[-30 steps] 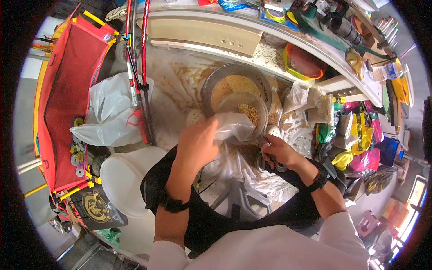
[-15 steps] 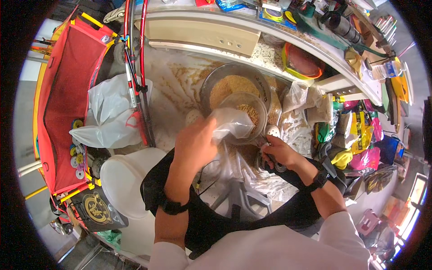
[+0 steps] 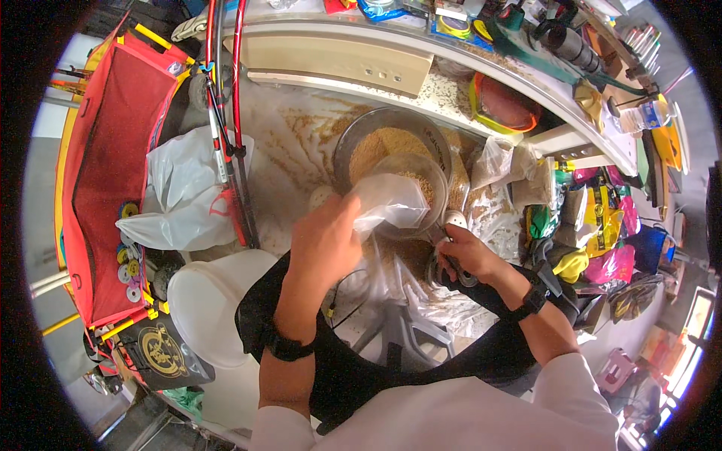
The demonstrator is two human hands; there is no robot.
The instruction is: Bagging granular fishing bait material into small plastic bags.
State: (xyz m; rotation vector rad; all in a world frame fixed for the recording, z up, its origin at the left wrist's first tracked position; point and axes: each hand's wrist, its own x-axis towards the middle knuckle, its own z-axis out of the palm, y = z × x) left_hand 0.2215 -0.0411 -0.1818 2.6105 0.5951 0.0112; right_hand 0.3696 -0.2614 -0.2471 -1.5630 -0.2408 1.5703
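Note:
My left hand point(image 3: 327, 239) is closed on a clear plastic bag point(image 3: 387, 203), whose mouth lies over a round sieve point(image 3: 438, 214). Coarse brown pellets point(image 3: 420, 182) show in the sieve beside the bag; the bag hides the rest. With my right hand point(image 3: 468, 252) I grip the sieve's handle at its near right side. The sieve sits over the near part of a big dark bowl point(image 3: 344, 143), which holds fine tan meal point(image 3: 391, 140). Whether the sieve rests on the bowl's rim, I cannot tell.
A white tub point(image 3: 218, 308) and a white plastic bag point(image 3: 184, 195) stand left, near red poles point(image 3: 238, 83) and a red fabric carrier point(image 3: 116, 173). Beyond the bowl runs a cluttered bench point(image 3: 323, 34). Filled clear bags point(image 3: 494, 161) and colourful packets point(image 3: 602, 225) lie right.
The bag's mouth has spread a little further over the sieve, covering more of the pellets. My hands stay in almost the same places.

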